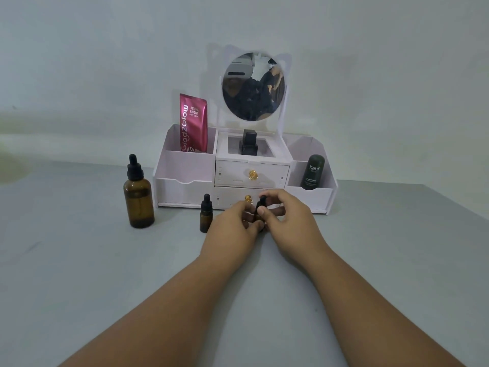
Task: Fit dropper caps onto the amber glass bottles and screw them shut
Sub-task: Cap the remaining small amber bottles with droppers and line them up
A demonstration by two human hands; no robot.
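A small amber bottle stands on the grey table, almost wholly hidden between my two hands. My left hand (232, 226) grips its body from the left. My right hand (284, 218) pinches its black dropper cap (262, 202) from the right, the rubber bulb poking up above my fingers. A second small amber bottle (205, 215) with a black dropper cap on stands just left of my left hand. A large amber bottle (139, 200), also capped with a black dropper, stands farther left.
A white cosmetic organiser (246, 176) with two gold-knobbed drawers and a round mirror (253, 86) stands right behind my hands. It holds a red sachet (193, 123), a black perfume bottle (249, 144) and a dark green Kahf container (312, 172). Grey table (79, 260) spreads around.
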